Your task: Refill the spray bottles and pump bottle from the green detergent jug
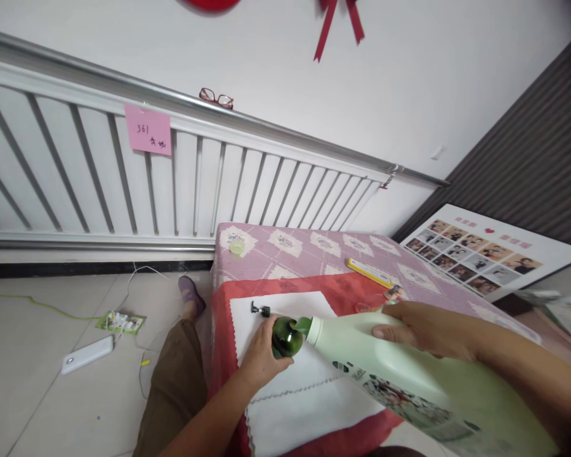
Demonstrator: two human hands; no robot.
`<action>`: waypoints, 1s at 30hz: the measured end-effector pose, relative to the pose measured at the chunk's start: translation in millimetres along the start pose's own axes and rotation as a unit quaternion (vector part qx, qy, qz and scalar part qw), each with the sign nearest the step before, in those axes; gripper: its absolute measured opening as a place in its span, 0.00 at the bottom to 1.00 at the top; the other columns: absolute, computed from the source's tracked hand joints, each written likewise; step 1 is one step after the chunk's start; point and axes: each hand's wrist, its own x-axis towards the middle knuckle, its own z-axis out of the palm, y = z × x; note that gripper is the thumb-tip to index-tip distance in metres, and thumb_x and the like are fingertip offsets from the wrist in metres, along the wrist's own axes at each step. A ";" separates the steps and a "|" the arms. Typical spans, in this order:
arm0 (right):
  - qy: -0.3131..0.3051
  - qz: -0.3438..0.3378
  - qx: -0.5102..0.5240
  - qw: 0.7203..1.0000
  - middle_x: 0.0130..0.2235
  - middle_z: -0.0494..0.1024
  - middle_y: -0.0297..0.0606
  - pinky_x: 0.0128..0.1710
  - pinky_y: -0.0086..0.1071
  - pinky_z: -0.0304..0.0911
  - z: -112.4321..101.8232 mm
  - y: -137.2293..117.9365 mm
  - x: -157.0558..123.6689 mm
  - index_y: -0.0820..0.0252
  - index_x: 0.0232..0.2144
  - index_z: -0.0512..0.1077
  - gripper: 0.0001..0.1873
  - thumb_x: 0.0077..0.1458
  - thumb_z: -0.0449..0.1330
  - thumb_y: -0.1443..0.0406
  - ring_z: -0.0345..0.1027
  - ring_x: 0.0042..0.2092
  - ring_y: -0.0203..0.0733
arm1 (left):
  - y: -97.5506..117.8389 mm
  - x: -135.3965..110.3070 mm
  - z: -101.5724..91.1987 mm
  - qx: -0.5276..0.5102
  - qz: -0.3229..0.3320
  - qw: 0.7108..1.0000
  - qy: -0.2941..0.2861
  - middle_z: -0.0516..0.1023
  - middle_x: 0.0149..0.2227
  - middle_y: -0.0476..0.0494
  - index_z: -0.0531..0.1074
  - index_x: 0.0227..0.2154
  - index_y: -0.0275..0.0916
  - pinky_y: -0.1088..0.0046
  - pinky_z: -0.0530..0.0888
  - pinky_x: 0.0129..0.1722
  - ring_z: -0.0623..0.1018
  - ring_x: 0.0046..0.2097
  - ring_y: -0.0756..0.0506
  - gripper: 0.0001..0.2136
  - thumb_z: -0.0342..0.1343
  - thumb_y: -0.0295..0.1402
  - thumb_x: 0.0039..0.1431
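My left hand [259,355] is wrapped round a small dark green bottle [287,338], whose opening faces the big jug. In my right hand [421,330] is a large pale green detergent jug [361,346] with a picture label, tilted on its side and gripped near its handle. The jug's green spout [303,325] meets the mouth of the small bottle; whether liquid is flowing I cannot tell. A black pump head [261,309] lies on the white cloth [309,419] just beyond my left hand.
A red cloth [223,317] and a purple patterned tablecloth [309,254] cover the table. On it lie a yellow box [370,273] and a pale green cap [236,247]. A white power bank [87,354] and a power strip [121,322] rest on the floor. A radiator [185,178] lines the wall.
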 end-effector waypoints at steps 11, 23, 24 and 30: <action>-0.002 -0.013 0.012 1.000 0.37 0.80 0.41 0.40 0.40 0.66 -2.2 -6.2 -4.1 0.57 0.33 0.72 0.21 0.51 0.56 0.47 0.73 0.41 0.53 | -1.3 0.5 0.8 0.001 -0.001 1.000 0.004 0.64 0.60 0.38 0.53 0.60 0.44 0.53 0.63 0.60 0.65 0.61 0.36 0.44 0.66 0.26 0.38; 0.014 -0.017 0.009 1.000 0.36 0.79 0.41 0.39 0.39 0.65 -1.8 -9.7 -6.5 0.56 0.31 0.71 0.20 0.51 0.54 0.47 0.73 0.40 0.53 | -1.9 1.1 0.4 -0.001 -0.002 1.000 0.001 0.64 0.60 0.38 0.53 0.60 0.45 0.54 0.63 0.60 0.65 0.60 0.36 0.44 0.66 0.26 0.37; 0.012 -0.018 0.007 1.000 0.36 0.79 0.41 0.39 0.39 0.65 -1.8 -9.6 -6.6 0.56 0.31 0.71 0.20 0.51 0.54 0.46 0.73 0.40 0.53 | -2.3 1.4 0.5 0.000 -0.003 1.000 0.001 0.64 0.59 0.38 0.53 0.60 0.44 0.54 0.63 0.60 0.66 0.60 0.37 0.44 0.67 0.26 0.37; 0.007 -0.016 0.008 1.000 0.37 0.79 0.41 0.40 0.41 0.65 -1.5 -6.6 -5.3 0.56 0.32 0.71 0.21 0.52 0.54 0.46 0.73 0.41 0.54 | -1.9 1.5 0.6 0.004 -0.006 1.000 0.000 0.64 0.59 0.38 0.52 0.60 0.44 0.53 0.62 0.60 0.65 0.60 0.36 0.45 0.67 0.26 0.37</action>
